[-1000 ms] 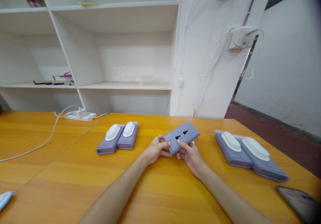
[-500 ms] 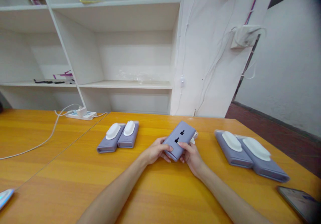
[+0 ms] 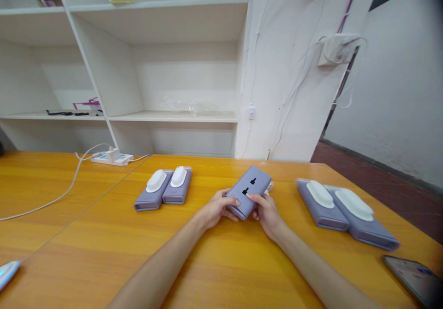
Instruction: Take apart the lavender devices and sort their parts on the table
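A flat lavender box (image 3: 252,186) with two black marks on its upward face is held tilted above the table. My left hand (image 3: 220,206) grips its near left corner, thumb on top and fingers underneath. On the right edge, my right hand (image 3: 267,213) is closed around it with the thumb near the lower black mark. Part of a whitish thing (image 3: 270,187) shows behind the box beside my right hand; most of it is hidden, so I cannot tell what it is.
Two lavender boxes with white oval pieces on top (image 3: 177,192) lie to the left, side by side. Another such pair (image 3: 321,207) lies on the right. A phone (image 3: 415,279) rests at the right edge. A white power strip (image 3: 112,157) with cables sits back left, before white shelves (image 3: 173,117).
Both hands have shifted very slightly to the right with the lavender box. Their grip looks the same, and the other boxes have stayed put.
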`<action>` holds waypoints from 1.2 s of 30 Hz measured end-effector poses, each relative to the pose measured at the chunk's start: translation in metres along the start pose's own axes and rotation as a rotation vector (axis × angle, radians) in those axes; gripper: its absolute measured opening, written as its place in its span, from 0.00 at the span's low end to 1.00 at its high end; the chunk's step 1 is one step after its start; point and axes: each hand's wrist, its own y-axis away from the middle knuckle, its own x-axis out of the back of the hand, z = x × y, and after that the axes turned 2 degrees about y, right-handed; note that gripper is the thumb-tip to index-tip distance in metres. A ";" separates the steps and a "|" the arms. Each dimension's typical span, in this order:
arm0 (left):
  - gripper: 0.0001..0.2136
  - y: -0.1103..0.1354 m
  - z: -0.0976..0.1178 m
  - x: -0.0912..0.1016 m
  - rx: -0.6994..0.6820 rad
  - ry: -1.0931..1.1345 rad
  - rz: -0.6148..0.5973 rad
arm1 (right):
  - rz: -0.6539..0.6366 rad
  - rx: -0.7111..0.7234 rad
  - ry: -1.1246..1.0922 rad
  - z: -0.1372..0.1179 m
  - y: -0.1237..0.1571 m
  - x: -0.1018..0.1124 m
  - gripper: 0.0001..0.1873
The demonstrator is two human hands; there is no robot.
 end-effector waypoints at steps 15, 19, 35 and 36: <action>0.21 0.005 0.015 0.002 0.083 -0.151 -0.151 | -0.170 -0.074 -0.022 -0.006 0.001 0.009 0.16; 0.24 0.005 0.011 0.001 0.065 -0.095 -0.111 | -0.147 -0.075 -0.059 -0.006 -0.001 0.010 0.16; 0.26 0.006 0.010 0.004 0.052 -0.183 -0.122 | -0.219 -0.107 -0.041 -0.015 0.001 0.014 0.16; 0.26 0.006 0.008 0.003 0.036 -0.141 -0.098 | -0.203 -0.091 -0.053 -0.014 0.000 0.013 0.15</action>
